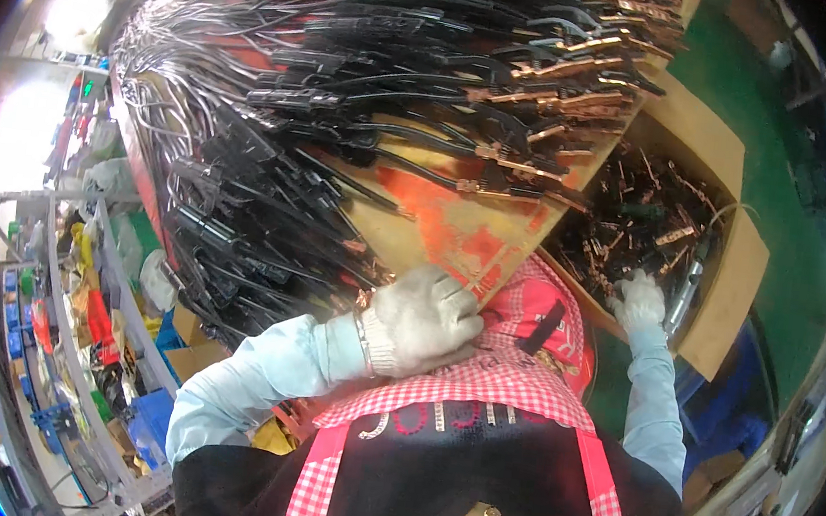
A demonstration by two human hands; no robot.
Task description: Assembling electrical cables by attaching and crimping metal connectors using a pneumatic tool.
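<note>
My left hand (422,325), in a white knitted glove, rests at the near edge of a board (469,244) with its fingers curled closed. Whatever is in the fingers is hidden. Beside it, black cables with black plastic parts (268,219) lie in a dense fan, and copper-coloured ends (532,160) point toward the board's right edge. My right hand (639,300), gloved too, reaches into an open cardboard box (738,289). Its fingers look apart among loose copper-coloured and black metal pieces (637,205). A silver tube-like tool (691,285) lies along the box's right side.
Shelving (75,355) with colourful goods and blue bins stands at the left. Another cardboard box (193,351) sits below the cable pile. A green floor (724,79) shows beyond the right-hand box, and blue material (743,389) lies beside it. A pink checked apron (481,379) covers my lap.
</note>
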